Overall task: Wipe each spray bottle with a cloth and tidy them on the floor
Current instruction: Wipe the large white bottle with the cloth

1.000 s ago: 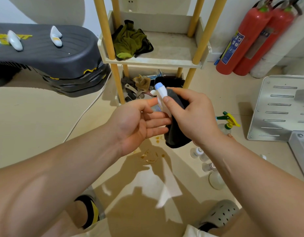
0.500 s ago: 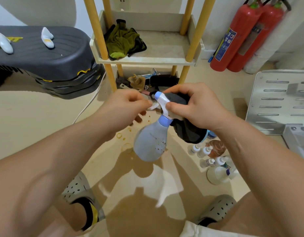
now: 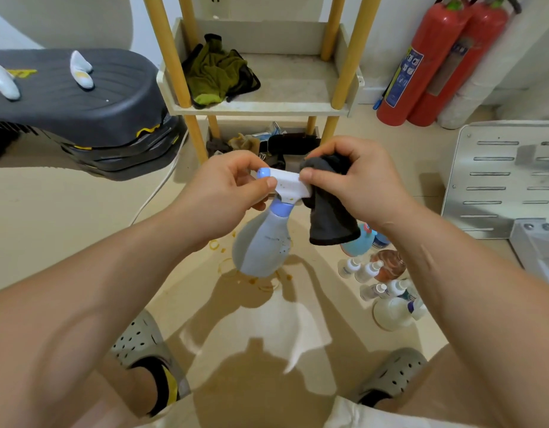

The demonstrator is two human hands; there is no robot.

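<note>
Spray bottle (image 3: 261, 245) held up; left hand (image 3: 224, 193) pinches its nozzle (image 3: 263, 173), right hand (image 3: 356, 183) pinches a dark cloth (image 3: 328, 217) against it. Shelf (image 3: 257, 108) holds a green rag (image 3: 214, 75).

A green rag (image 3: 216, 72) is lying on the upper tray of a yellow-posted shelf rack (image 3: 257, 108), and two red fire extinguishers (image 3: 421, 63) are standing against the wall beside it. A black stack (image 3: 91, 109) is sitting at the left, a white cable (image 3: 157, 193) trailing beside it, while a slotted metal panel (image 3: 495, 180) is lying at the right.
</note>
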